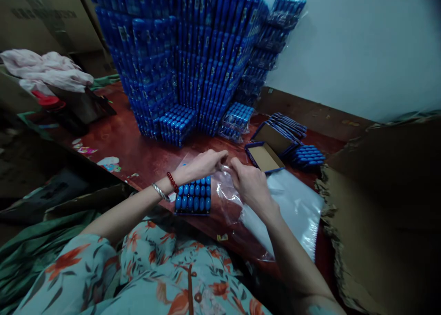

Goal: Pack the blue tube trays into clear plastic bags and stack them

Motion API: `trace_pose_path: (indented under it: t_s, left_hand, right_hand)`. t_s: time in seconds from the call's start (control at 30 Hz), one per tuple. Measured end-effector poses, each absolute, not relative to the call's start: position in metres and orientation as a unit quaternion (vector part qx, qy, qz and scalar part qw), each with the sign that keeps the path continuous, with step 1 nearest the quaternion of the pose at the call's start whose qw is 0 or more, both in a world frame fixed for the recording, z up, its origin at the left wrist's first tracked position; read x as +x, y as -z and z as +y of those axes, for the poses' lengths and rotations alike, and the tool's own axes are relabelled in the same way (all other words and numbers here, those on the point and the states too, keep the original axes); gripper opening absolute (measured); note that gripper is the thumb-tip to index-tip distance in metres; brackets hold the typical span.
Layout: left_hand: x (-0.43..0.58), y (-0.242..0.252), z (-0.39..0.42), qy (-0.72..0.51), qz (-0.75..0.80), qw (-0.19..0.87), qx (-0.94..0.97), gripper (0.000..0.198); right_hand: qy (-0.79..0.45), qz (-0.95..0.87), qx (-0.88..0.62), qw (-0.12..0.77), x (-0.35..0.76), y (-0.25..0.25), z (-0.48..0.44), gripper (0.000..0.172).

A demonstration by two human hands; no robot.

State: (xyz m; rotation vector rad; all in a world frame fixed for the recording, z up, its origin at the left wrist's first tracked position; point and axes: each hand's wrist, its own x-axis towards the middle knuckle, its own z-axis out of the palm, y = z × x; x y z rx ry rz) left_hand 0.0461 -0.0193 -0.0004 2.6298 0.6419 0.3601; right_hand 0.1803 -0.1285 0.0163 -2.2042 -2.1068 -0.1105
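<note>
Both hands meet over the red table, gripping the mouth of a clear plastic bag (228, 193) that hangs down between them. My left hand (208, 162) is closed in a pinch at the bag's upper left edge. Opposite it, my right hand (251, 181) has its fingers curled on the other side of the edge. Under my left wrist sits a box of blue oval pieces (193, 203) in rows, partly covered by the forearm. A stack of flat clear bags (296, 204) lies beneath and beside my right forearm.
A tall stack of wrapped blue packs (206, 53) stands at the back. Open shallow boxes (264, 157) and loose blue pieces (308, 156) lie at the right, near a torn cardboard box (386, 214). A red-lidded bottle (51, 102) and pink cloth (48, 71) are at the left.
</note>
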Motion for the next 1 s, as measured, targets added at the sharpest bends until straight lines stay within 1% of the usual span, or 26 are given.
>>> trace_pose_path:
  t_s: [0.13,0.27,0.37,0.47,0.53,0.6,0.67,0.73,0.87,0.93,1.0]
  left_hand:
    - [0.033,-0.002,-0.015,-0.076,0.286,0.088,0.951,0.018]
    - [0.022,-0.019,-0.003,-0.088,0.338,0.010,0.937,0.020]
    - [0.008,-0.027,0.011,-0.108,0.365,0.011,0.925,0.017]
    - [-0.009,-0.028,0.024,-0.120,0.382,0.043,0.915,0.011]
    - [-0.020,-0.028,0.030,-0.118,0.398,0.069,0.907,0.013]
    - [-0.027,-0.028,0.032,-0.121,0.408,0.092,0.900,0.016]
    - [-0.032,-0.030,0.033,-0.139,0.417,0.092,0.893,0.017]
    - [-0.034,-0.031,0.035,-0.173,0.426,0.065,0.886,0.018]
    - [-0.033,-0.034,0.034,-0.234,0.402,0.006,0.885,0.019]
    - [-0.032,-0.034,0.031,-0.247,0.387,-0.004,0.888,0.019]
    - [-0.032,-0.032,0.025,-0.275,0.378,-0.008,0.884,0.020]
  right_hand:
    - [0.065,-0.677,-0.733,0.031,0.174,-0.030,-0.121,0.024]
    - [0.132,-0.688,-0.710,0.070,0.176,-0.043,-0.111,0.028]
    - [0.153,-0.700,-0.693,0.079,0.176,-0.050,-0.105,0.029]
    - [0.144,-0.724,-0.673,0.044,0.174,-0.052,-0.099,0.026]
    - [0.136,-0.742,-0.656,0.023,0.172,-0.050,-0.096,0.025]
    - [0.128,-0.750,-0.648,0.022,0.169,-0.046,-0.092,0.023]
    - [0.127,-0.734,-0.666,0.039,0.169,-0.042,-0.085,0.021]
    - [0.125,-0.697,-0.702,0.071,0.171,-0.037,-0.074,0.019]
    - [0.087,-0.649,-0.735,0.178,0.181,-0.032,-0.053,0.021]
    - [0.098,-0.642,-0.729,0.217,0.186,-0.032,-0.046,0.023]
    - [0.135,-0.633,-0.727,0.230,0.189,-0.030,-0.042,0.018]
